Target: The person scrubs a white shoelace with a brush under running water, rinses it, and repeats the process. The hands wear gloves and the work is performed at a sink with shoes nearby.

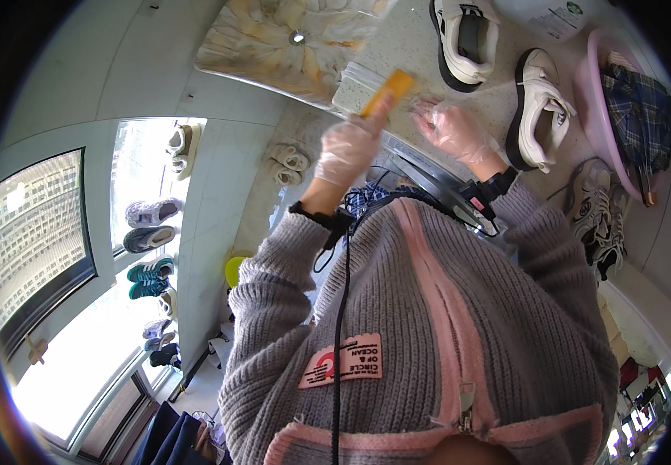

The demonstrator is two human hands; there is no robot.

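Observation:
My left hand (348,148), in a clear plastic glove, grips a flat orange-yellow bar (392,87), blurred and perhaps a brush. Below the bar lies a clear plastic packet or tray (354,93) at the counter's front edge, beside the sink. My right hand (454,129), gloved too, is held over the speckled counter (405,49) with curled fingers; whether anything is between them cannot be told. Nearest to it are two white shoes with black soles, one farther back (468,43) and one to the right (540,110).
A marble-patterned sink (265,35) lies at the back left. On the right, a pink basin (588,99) holds dark plaid fabric (640,110), near grey sneakers (591,203). A white container (556,17) stands behind. Several shoes (152,212) line the windowsill; a pale pair (287,164) sits left of me.

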